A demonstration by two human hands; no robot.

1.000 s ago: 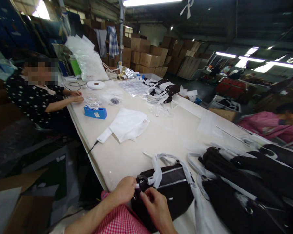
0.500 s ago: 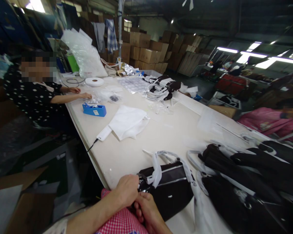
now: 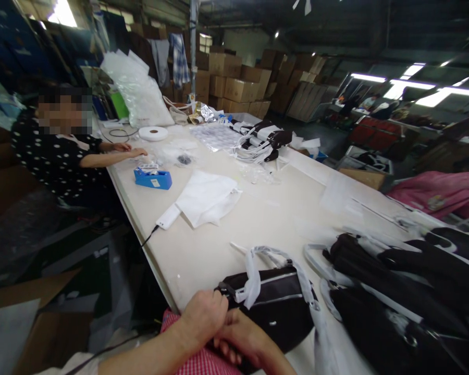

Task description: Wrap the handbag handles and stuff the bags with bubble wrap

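A black handbag point(image 3: 275, 307) lies at the near edge of the table, its handles point(image 3: 254, 281) wrapped in white film. My left hand point(image 3: 206, 314) is closed in a fist at the bag's left end, with its fingertips out of sight. Just below and touching it, my right hand point(image 3: 240, 336) has curled fingers drawn together against the same end of the bag. Whatever is pinched between the two hands is hidden. Beneath them shows red checked cloth point(image 3: 207, 359).
More black bags point(image 3: 394, 297) lie to the right. Ahead on the table point(image 3: 273, 219) are a white sheet point(image 3: 209, 195), a blue tape dispenser point(image 3: 153, 178), a white roll point(image 3: 153, 133) and a pile of bags point(image 3: 261, 138). A co-worker in dotted clothing point(image 3: 58, 161) sits at the left.
The view has shifted slightly. My hands stay closed together at the bag's end, the right one turned a little. The bag lies much as before.
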